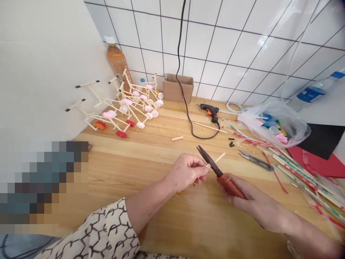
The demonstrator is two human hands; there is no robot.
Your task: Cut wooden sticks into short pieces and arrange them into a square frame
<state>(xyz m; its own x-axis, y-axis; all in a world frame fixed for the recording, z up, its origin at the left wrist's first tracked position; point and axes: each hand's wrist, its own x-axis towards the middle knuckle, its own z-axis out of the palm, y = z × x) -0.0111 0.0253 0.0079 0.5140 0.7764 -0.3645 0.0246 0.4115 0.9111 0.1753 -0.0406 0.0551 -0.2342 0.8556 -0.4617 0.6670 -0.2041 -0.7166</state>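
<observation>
Between the thumb and fingers of my left hand [190, 172] is a thin wooden stick [220, 157], whose free end points up and to the right. My right hand [242, 194] is wrapped round the handles of red-handled shears [230, 185]. Their dark blades cross the stick just beyond my left fingertips, tips pointing up and left. Whether the blades are closed on the stick, I cannot tell. A short pair of wooden stick pieces [177, 138] lies on the table beyond my left hand.
Several small stick-built carts [128, 102] with bottle-cap wheels stand at the back left, before a drink bottle [118, 59]. A cardboard box [178, 88], corded glue gun [210, 110] and tape roll [234, 107] are behind. Thread snips [256, 160], wrapped sticks and a bag of caps [275, 126] lie right.
</observation>
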